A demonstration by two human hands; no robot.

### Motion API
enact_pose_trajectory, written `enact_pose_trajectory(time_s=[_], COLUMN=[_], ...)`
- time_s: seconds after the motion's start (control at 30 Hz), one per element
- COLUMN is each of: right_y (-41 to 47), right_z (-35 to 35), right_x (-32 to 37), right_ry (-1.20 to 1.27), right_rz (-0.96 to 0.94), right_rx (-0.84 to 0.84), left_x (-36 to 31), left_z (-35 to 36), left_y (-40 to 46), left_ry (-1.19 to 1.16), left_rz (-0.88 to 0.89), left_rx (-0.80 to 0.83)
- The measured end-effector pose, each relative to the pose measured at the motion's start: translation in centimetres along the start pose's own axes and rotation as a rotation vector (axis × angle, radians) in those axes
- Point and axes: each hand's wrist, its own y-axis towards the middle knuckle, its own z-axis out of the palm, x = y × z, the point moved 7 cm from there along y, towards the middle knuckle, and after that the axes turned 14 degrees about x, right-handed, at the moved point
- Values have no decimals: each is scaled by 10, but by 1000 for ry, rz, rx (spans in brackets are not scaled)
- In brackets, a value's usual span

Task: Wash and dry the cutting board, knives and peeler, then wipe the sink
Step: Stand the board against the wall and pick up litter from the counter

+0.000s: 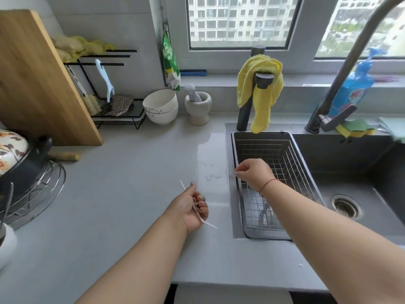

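Observation:
The wooden cutting board (41,84) leans upright against the wall at the far left. A blue-handled peeler (106,81) hangs on the black rack (118,115) beside it. My left hand (192,208) hovers palm-up over the grey counter, holding several thin white strips (205,221). My right hand (254,174) is at the left rim of the wire drain basket (276,159) in the dark sink (361,194), fingers pinched on something small and pale that I cannot make out. A yellow cloth (263,91) is draped over a dark tap. No knives are visible.
Stacked white bowls (161,108) and a stone mortar with pestle (198,107) stand at the back. A patterned pot (13,154) sits on a round wire trivet at the left edge. Blue dish soap (352,88) and sponges (355,128) sit behind the faucet (341,84). Water drops (211,176) lie by the sink.

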Motion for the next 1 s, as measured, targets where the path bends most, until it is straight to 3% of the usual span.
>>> enact_pose_trajectory(time_s=[0.27, 0.47, 0.7, 1.0], right_y=[-37, -75, -132, -152], right_z=[-3, -26, -13, 11], right_x=[-6, -49, -93, -90], right_ry=[5, -69, -451, -644], right_rz=[-90, -59, -161, -370], right_rx=[136, 236, 518, 492], left_x=[41, 81, 131, 165], left_z=[27, 47, 63, 55], left_y=[-1, -4, -23, -42], left_ry=[17, 2, -87, -117], left_rz=[-19, 10, 84, 110], left_rx=[0, -37, -83, -131])
